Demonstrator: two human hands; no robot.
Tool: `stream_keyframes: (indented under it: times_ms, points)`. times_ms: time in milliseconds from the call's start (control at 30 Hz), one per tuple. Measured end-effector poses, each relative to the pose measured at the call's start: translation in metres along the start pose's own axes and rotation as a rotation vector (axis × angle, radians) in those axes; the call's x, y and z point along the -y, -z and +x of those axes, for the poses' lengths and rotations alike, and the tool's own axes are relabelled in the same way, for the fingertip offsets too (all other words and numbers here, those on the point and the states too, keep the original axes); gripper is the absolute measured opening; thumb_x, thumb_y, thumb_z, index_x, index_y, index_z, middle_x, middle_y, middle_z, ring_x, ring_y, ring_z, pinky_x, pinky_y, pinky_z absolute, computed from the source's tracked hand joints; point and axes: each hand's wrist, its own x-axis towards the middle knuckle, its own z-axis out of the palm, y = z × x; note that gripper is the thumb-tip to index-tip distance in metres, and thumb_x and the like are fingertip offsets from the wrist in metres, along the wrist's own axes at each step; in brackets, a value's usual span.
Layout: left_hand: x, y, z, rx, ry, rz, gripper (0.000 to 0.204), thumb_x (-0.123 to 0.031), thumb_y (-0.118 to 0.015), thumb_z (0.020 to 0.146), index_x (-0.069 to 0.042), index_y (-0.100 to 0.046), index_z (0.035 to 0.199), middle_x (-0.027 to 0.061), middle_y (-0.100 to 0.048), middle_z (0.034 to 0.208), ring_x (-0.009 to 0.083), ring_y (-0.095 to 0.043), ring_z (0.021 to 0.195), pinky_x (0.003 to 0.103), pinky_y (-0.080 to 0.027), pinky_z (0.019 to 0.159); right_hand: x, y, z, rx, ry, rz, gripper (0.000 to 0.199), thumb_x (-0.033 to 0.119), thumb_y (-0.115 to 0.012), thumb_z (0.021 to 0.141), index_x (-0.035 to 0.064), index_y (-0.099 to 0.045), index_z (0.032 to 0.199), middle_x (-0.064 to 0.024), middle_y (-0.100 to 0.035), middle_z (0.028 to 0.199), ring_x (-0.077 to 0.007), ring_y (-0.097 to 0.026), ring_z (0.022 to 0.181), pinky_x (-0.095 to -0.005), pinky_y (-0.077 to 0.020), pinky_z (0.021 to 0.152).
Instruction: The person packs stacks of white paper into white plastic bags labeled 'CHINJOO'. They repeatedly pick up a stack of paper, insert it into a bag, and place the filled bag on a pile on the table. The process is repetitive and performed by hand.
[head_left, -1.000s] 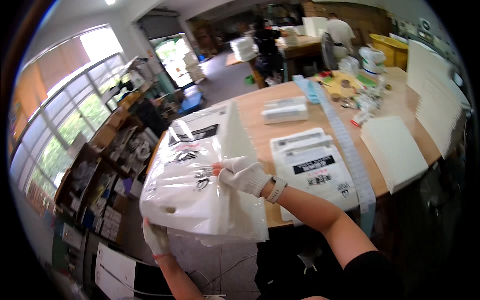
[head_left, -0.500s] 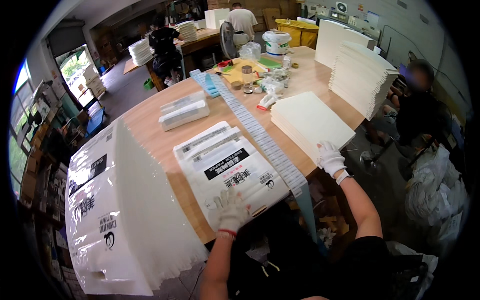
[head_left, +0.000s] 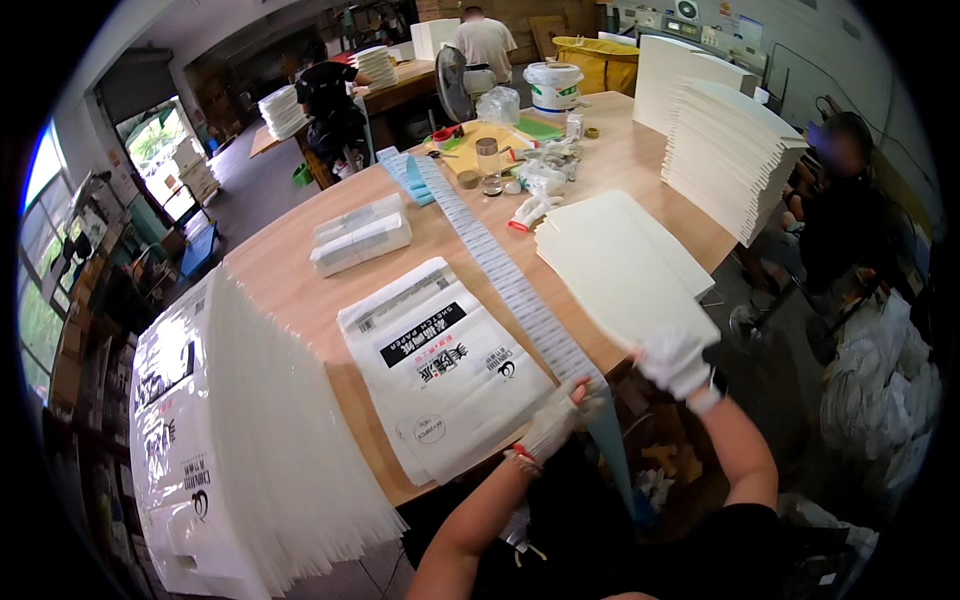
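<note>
My right hand (head_left: pixel 675 364), in a white glove and blurred, grips the near corner of some white paper sheets (head_left: pixel 640 290). These sheets are pulled askew, out toward me from the white paper beneath. My left hand (head_left: pixel 556 420), gloved with bare fingertips, reaches rightward over the table's front edge. Its thumb and fingers look apart, with nothing seen in them. Beside it lies a flat white plastic bag (head_left: pixel 445 365) with black and pink print, on another such bag. A blue-and-white measuring strip (head_left: pixel 515 285) runs between the bags and the paper.
A fanned pile of printed plastic bags (head_left: pixel 250 430) covers the table's left side. Rolled clear plastic (head_left: pixel 362 236) lies behind the bags. A tall paper stack (head_left: pixel 730 150), a glass jar (head_left: pixel 488 165) and a white bucket (head_left: pixel 553 86) stand farther back. A person (head_left: pixel 840 200) sits at right.
My left hand has left the bag and swung right. My right hand has drawn the paper sheets toward me. The top bag now lies flatter, without its raised fold.
</note>
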Motion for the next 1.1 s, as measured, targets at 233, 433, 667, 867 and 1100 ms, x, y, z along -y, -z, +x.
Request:
stream_keyframes:
  times_ms: [233, 433, 667, 867, 1100]
  points:
    - [-0.006, -0.010, -0.051, -0.066, 0.056, 0.081, 0.059, -0.003, -0.056, 0.074, 0.002, -0.034, 0.129, 0.0139, -0.049, 0.120, 0.0223, -0.053, 0.107, 0.033, -0.046, 0.090, 0.006, 0.012, -0.074, 0.423, -0.966, 1.393, 0.022, 0.024, -0.048, 0.089, 0.0036, -0.055, 0.083, -0.0125, -0.059, 0.090, -0.0235, -0.060, 0.080, -0.0356, -0.0511, 0.076]
    - [0.011, -0.049, -0.089, -0.295, -0.132, 1.363, 0.091, -0.025, -0.062, 0.067, 0.008, -0.012, 0.136, 0.0286, -0.026, 0.134, 0.0398, -0.027, 0.126, 0.040, -0.031, 0.100, 0.125, -0.036, -0.106, 0.039, -1.190, 1.709, 0.032, 0.026, -0.046, 0.091, 0.0011, -0.049, 0.112, -0.0113, -0.057, 0.106, -0.0170, -0.056, 0.090, -0.0288, -0.0475, 0.078]
    - [-0.012, 0.010, -0.094, -0.667, -0.305, 1.333, 0.044, -0.022, -0.070, 0.067, -0.004, -0.055, 0.104, 0.0103, -0.056, 0.100, 0.0332, -0.046, 0.104, 0.042, -0.036, 0.090, 0.136, -0.040, -0.089, -0.104, -1.004, 1.180, 0.016, 0.007, -0.057, 0.083, -0.0019, -0.055, 0.096, -0.0095, -0.061, 0.085, -0.0161, -0.056, 0.073, -0.0282, -0.0459, 0.063]
    - [-0.029, 0.116, -0.086, -0.789, -0.223, 1.724, 0.029, -0.037, -0.059, 0.078, -0.009, -0.065, 0.084, 0.0109, -0.062, 0.084, 0.0294, -0.054, 0.089, 0.037, -0.043, 0.078, 0.106, 0.006, -0.094, 0.098, -0.767, 0.942, 0.017, 0.001, -0.060, 0.074, -0.0012, -0.057, 0.090, -0.0120, -0.057, 0.084, -0.0230, -0.056, 0.068, -0.0294, -0.0456, 0.058]
    - [-0.083, 0.081, -0.088, -0.472, 0.129, 1.832, 0.038, -0.040, -0.044, 0.085, -0.008, -0.065, 0.088, 0.0146, -0.064, 0.089, 0.0308, -0.061, 0.082, 0.041, -0.048, 0.072, 0.113, 0.043, -0.068, 0.313, -0.278, 0.584, 0.021, 0.014, -0.065, 0.067, 0.0039, -0.059, 0.085, -0.0180, -0.058, 0.107, -0.0360, -0.059, 0.067, -0.0405, -0.0491, 0.059]
